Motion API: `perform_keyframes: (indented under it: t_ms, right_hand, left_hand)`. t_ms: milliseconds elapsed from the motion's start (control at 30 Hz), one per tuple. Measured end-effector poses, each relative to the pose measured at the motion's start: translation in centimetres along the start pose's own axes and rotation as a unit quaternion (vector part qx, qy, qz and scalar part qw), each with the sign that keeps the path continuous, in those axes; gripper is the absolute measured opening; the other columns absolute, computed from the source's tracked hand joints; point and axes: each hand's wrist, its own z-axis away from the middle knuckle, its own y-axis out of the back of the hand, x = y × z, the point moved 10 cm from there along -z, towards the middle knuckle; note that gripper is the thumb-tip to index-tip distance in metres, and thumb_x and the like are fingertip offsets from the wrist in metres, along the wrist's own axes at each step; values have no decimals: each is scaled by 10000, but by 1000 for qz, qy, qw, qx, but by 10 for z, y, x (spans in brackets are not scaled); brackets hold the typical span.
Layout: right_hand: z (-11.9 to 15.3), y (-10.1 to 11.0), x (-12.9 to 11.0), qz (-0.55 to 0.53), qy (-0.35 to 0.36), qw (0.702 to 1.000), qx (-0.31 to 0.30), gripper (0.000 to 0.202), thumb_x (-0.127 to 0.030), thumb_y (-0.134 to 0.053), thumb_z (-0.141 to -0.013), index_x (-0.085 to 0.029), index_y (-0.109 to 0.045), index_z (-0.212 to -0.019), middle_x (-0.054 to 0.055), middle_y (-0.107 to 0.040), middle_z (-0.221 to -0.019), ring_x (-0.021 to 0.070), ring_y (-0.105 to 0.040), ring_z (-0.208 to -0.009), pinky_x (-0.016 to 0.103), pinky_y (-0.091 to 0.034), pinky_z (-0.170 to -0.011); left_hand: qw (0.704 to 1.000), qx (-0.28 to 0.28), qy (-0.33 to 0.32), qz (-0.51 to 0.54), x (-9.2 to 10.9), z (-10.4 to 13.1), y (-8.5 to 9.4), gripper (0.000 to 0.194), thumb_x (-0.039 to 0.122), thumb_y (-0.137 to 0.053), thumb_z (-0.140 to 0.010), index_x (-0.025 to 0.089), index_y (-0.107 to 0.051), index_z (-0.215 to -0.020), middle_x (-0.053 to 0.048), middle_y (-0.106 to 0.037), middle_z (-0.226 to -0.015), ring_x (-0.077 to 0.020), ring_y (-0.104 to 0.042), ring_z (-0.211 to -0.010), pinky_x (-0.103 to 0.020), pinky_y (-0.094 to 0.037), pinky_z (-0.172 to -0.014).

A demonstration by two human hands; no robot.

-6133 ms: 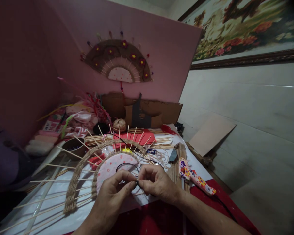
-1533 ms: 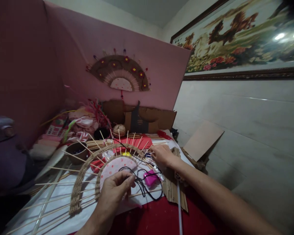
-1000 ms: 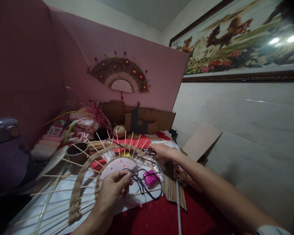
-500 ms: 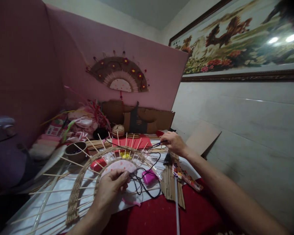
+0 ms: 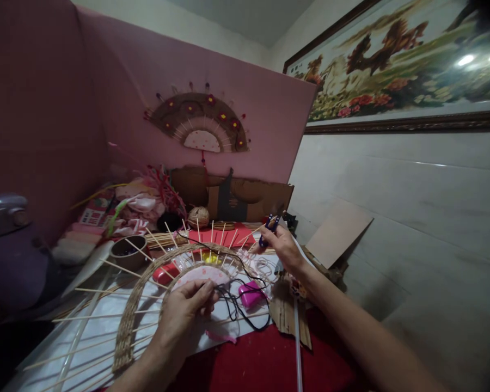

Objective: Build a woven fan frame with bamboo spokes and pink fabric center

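Note:
A half-round fan frame of thin wooden sticks and woven twine (image 5: 126, 326) lies in front of me, with a pink dotted cloth piece (image 5: 206, 274) at its inner arc. My left hand (image 5: 191, 302) is closed over the lower edge of that cloth, fingertips pinching black cord (image 5: 245, 318). Loops of the cord trail to the right, and one strand runs over the sticks. Over the right part of the table, my right hand (image 5: 283, 245) grips small blue thread snips (image 5: 264, 235), their tips pointing up and away. A bright pink object (image 5: 251, 294) sits beside the cord loops.
A finished fan (image 5: 200, 120) hangs on the pink panel. Behind the frame are a twine ball (image 5: 198, 217), red paper (image 5: 200, 235), a cup (image 5: 127, 251) and heaped pink materials (image 5: 141, 201). Torn cardboard (image 5: 288, 316) and a clear stick (image 5: 297, 348) lie to the right.
My right hand has turned the snips from lying toward the cord to pointing upward. The cord's strand on the right now lies lower, over the frame. My left hand keeps nearly the same place.

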Motion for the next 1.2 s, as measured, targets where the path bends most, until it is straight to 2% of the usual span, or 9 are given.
perform_keyframes:
  t_ms: [67,167,333,567,733,833,1000,1133,1200]
  right_hand:
    - [14,-11,-18,43,12,998,-42,313,-490,-454,-867,-180,-465,-819,2,-616,-559,153,-605,-519,280,-447,-577]
    - [37,-30,-46,81,70,990,-89,244,-420,-451,-886,-182,-493,-914,33,-647,-722,152,-608,-649,290,-458,-654]
    - [58,-62,-30,-169,-51,969,-173,272,-458,-465,-876,-189,-444,-910,27,-614,-789,92,-534,-522,218,-420,-470]
    - [45,-59,3,-228,-126,959,-111,316,-444,-598,-788,-131,-560,-782,10,-557,-691,97,-516,-586,218,-411,-544]
    - [32,-44,3,-26,-65,997,-43,289,-418,-551,-787,-136,-608,-761,-11,-502,-633,105,-422,-556,221,-337,-519]
    - [13,-22,11,62,-36,997,17,237,-376,-564,-753,-148,-597,-694,15,-542,-702,149,-465,-682,245,-353,-605]
    - [-14,0,46,125,-55,989,50,295,-378,-518,-766,-167,-506,-559,-14,-460,-543,147,-419,-571,251,-317,-541]
    - [3,-6,35,142,-41,987,56,279,-348,-418,-849,-160,-558,-697,9,-541,-634,159,-480,-620,258,-342,-577]
    - [23,-21,18,140,-26,990,14,261,-359,-438,-861,-172,-573,-740,-5,-545,-628,147,-489,-599,249,-344,-570]
  left_hand:
    - [1000,-2,6,10,2,2,-2,217,312,-775,-598,130,-670,-653,-22,-632,-540,-68,-490,-453,-184,-343,-434]
    - [1000,-10,17,20,4,4,-4,225,310,-780,-592,128,-681,-679,-29,-652,-559,-76,-524,-471,-181,-370,-445]
    - [999,-16,32,33,3,6,-5,231,293,-789,-577,132,-683,-705,-28,-656,-575,-73,-535,-465,-177,-383,-443]
    - [999,-39,21,12,4,6,-12,224,324,-771,-599,137,-681,-681,-10,-615,-556,-66,-485,-467,-178,-343,-445]
    - [996,-76,12,-39,1,6,-20,257,363,-752,-621,116,-703,-675,5,-549,-455,-67,-411,-414,-196,-266,-416]
    - [997,-71,8,-41,1,6,-19,239,361,-741,-640,127,-704,-674,8,-548,-458,-57,-391,-415,-190,-260,-424]
    - [998,-66,8,-23,2,7,-18,243,348,-733,-660,110,-687,-640,18,-519,-454,-39,-370,-422,-168,-257,-423]
    - [998,-55,11,-1,4,5,-15,238,338,-744,-649,109,-683,-662,-14,-603,-544,-41,-424,-438,-159,-288,-419]
    - [998,-49,18,18,5,5,-13,243,346,-756,-628,122,-681,-682,-19,-630,-577,-47,-460,-442,-159,-308,-416]
